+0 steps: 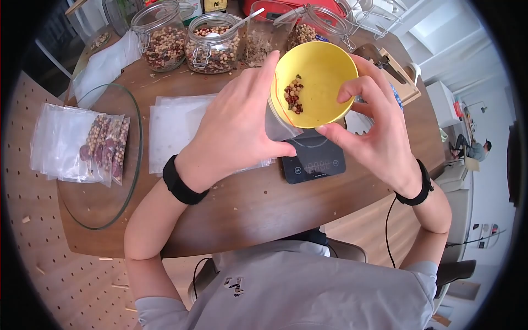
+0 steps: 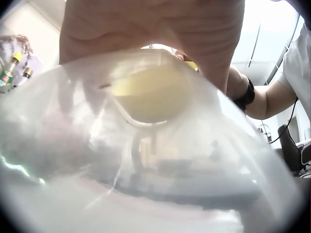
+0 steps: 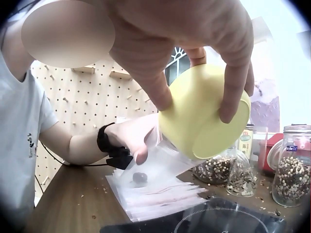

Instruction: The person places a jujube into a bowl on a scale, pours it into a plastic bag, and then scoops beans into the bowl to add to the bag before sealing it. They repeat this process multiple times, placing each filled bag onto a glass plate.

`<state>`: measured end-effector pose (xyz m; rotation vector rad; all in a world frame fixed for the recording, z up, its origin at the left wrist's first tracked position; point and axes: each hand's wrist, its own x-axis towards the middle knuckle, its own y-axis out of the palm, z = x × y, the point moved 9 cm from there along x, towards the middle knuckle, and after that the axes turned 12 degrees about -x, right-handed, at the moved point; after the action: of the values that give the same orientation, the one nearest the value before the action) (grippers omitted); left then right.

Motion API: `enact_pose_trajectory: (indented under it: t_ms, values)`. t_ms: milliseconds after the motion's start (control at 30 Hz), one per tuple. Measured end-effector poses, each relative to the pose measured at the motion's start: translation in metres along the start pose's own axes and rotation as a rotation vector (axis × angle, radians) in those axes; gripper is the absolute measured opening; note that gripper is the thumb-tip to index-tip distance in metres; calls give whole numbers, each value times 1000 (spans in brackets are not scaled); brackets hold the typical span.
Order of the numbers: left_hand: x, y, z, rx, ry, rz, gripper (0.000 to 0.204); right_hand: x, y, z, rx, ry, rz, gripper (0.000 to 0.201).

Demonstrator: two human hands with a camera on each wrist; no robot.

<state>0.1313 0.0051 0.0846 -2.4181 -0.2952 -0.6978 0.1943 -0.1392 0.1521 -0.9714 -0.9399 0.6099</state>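
Observation:
The right hand (image 1: 379, 126) grips a yellow bowl (image 1: 327, 82), tilted toward the left, with a small heap of beans and grains (image 1: 293, 94) inside. In the right wrist view the fingers curl over the outside of the bowl (image 3: 204, 107). The left hand (image 1: 236, 118) holds a clear plastic bag (image 1: 279, 127) against the bowl's rim. Seen from the left wrist, the bag (image 2: 146, 165) fills most of the view, and the bowl shows pale through it. Below the bowl lies a black digital scale (image 1: 313, 165), partly hidden by the hands.
Flat bags (image 1: 173, 124) are stacked left of the scale. Filled bags (image 1: 102, 146) lie on a glass plate (image 1: 99, 220) at the left. Jars of mixed beans (image 1: 165, 47) line the back, near a red container (image 1: 231, 10). A wooden tray (image 1: 404, 82) stands back right.

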Motion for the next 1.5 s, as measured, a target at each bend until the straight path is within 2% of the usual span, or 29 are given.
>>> enact_pose_trajectory:
  t_ms: [33,267,333,433,633,767,867,1000,1133,1267,1333,1400,1433,1467,1500]
  values:
    - [0,0,-6,51,44,-10,123,0,-1,1,5,-4,-6,44]
    - [0,-1,0,-17,-4,-44,112,-1,-10,18,-110,-110,-15,43]
    - [1,-7,3,-61,13,-66,108,1,-15,27,-173,-204,-52,42]
    - [4,-13,15,-181,-70,-22,108,6,-20,39,-182,-289,-70,41]
    - [9,-29,15,-365,-14,-18,108,9,-16,52,-230,-528,-52,48]
    - [9,-30,17,-351,18,-14,106,5,-14,62,-345,-687,-105,42]
    - [10,-30,17,-372,20,-12,103,-2,-11,65,-454,-800,-234,31]
    - [9,-29,15,-354,65,-25,97,-8,-9,64,-491,-852,-319,25]
    - [9,-26,19,-387,1,12,102,-7,-14,59,-412,-815,-290,24]
    - [10,-26,19,-373,14,11,102,-8,-17,52,-377,-804,-267,26]
    - [9,-28,19,-334,41,-15,102,-3,-21,44,-293,-680,-226,30]
    - [8,-26,28,-336,-9,-4,102,0,-28,31,-210,-535,-238,35]
    - [7,-26,32,-337,-32,0,102,4,-36,27,-208,-429,-272,35]
    - [6,-25,33,-387,-75,5,100,7,-36,8,-35,-259,-249,34]
    - [6,-25,31,-373,-45,6,99,5,-31,-15,136,-88,-223,33]
